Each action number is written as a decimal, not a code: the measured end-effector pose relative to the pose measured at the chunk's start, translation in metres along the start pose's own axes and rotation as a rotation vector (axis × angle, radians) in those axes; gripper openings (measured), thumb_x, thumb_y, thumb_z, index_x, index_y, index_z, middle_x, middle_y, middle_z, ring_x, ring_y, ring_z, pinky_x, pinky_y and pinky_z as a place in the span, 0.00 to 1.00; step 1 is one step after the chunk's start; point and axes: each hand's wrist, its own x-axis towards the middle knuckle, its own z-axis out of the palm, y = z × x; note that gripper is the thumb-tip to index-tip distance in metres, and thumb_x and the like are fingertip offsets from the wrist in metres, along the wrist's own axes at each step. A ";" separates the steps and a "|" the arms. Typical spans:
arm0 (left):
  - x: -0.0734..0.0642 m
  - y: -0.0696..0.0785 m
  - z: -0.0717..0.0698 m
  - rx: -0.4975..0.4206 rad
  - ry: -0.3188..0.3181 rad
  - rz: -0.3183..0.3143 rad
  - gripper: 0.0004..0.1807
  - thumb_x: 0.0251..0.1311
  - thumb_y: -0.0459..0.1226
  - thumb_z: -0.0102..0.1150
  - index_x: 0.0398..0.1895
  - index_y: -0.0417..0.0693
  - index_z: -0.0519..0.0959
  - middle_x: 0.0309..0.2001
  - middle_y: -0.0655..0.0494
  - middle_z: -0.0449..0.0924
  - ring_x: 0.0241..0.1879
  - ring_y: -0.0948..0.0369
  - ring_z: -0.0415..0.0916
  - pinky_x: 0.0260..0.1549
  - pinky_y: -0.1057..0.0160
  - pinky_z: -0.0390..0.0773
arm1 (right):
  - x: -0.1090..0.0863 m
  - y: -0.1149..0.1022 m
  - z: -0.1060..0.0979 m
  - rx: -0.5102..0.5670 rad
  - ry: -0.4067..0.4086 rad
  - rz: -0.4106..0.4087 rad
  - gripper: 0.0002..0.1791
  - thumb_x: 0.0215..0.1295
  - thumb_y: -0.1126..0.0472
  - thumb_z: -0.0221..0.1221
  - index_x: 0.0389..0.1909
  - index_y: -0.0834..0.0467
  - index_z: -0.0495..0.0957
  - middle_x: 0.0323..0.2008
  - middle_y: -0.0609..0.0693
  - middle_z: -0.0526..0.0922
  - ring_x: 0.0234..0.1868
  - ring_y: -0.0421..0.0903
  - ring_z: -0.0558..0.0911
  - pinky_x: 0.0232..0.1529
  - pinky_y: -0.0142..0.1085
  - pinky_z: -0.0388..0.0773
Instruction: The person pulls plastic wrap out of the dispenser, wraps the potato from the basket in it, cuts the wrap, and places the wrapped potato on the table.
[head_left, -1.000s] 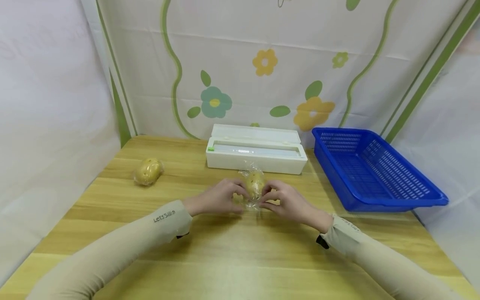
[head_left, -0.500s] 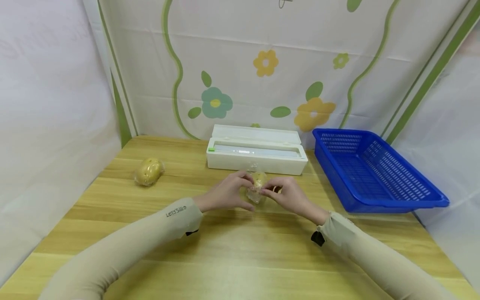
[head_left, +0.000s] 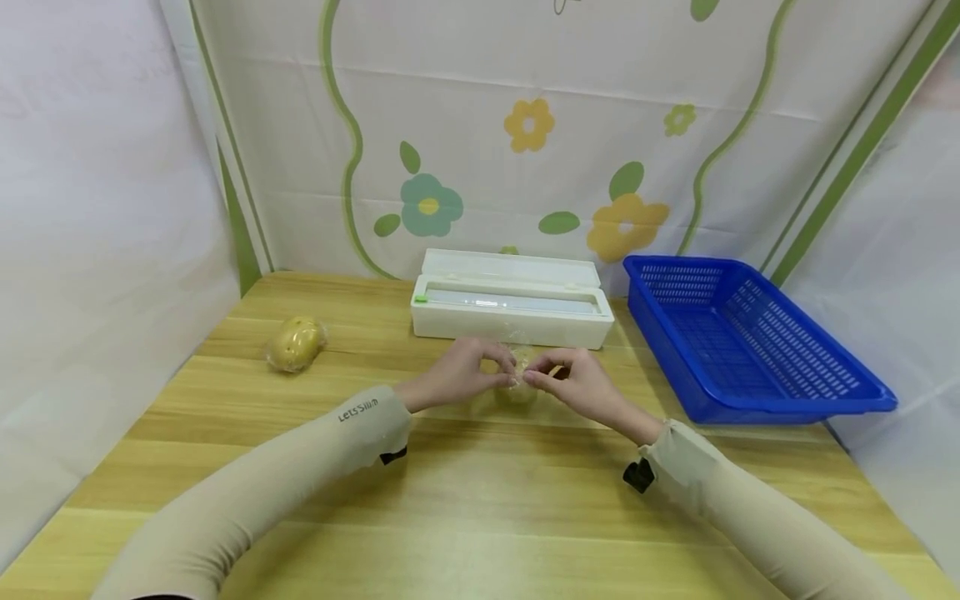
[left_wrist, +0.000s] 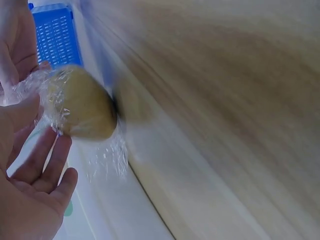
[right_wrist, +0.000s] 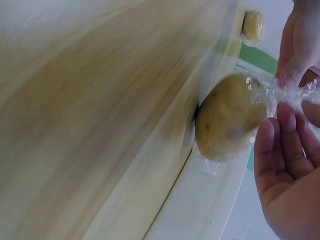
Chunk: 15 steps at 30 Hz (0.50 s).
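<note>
A potato (head_left: 517, 393) rests on the wooden table in front of me, mostly behind my fingers in the head view. Clear cling film (left_wrist: 114, 159) covers it, bunched at its top and loose at one end. My left hand (head_left: 467, 372) pinches the gathered film between thumb and fingertips. From the other side my right hand (head_left: 581, 385) pinches the same gathered film, its thumb and fingertips close to the left ones. In the right wrist view the potato (right_wrist: 227, 120) hangs below the fingertips, close to the tabletop.
Another film-wrapped potato (head_left: 297, 343) lies at the left. A white cling film dispenser box (head_left: 512, 327) stands just behind my hands, lid up, with a green slider at its left end. At the back right is a blue plastic basket (head_left: 701, 392).
Both hands have come together over the potato. The left hand has moved right and inward and now grips film. The loose film at the potato's near side has been drawn up over its top.
</note>
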 end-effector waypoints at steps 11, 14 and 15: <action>0.006 0.002 0.000 -0.046 -0.011 -0.045 0.03 0.60 0.39 0.69 0.34 0.50 0.88 0.36 0.63 0.86 0.44 0.61 0.81 0.48 0.51 0.78 | 0.001 0.004 -0.002 -0.116 -0.009 -0.089 0.03 0.63 0.54 0.68 0.31 0.48 0.86 0.40 0.39 0.82 0.44 0.41 0.80 0.47 0.48 0.78; 0.008 0.002 0.000 -0.063 -0.005 -0.081 0.04 0.60 0.39 0.68 0.33 0.50 0.88 0.34 0.64 0.86 0.42 0.63 0.81 0.48 0.51 0.78 | 0.004 0.005 -0.003 -0.124 0.015 -0.074 0.03 0.63 0.55 0.67 0.32 0.49 0.87 0.36 0.39 0.84 0.39 0.41 0.82 0.42 0.44 0.80; 0.009 0.002 0.000 -0.072 -0.005 -0.091 0.04 0.61 0.39 0.68 0.33 0.50 0.88 0.34 0.64 0.85 0.41 0.63 0.81 0.48 0.52 0.78 | 0.005 0.004 -0.003 -0.127 0.022 -0.061 0.03 0.63 0.55 0.67 0.31 0.49 0.87 0.34 0.38 0.84 0.37 0.42 0.83 0.40 0.42 0.81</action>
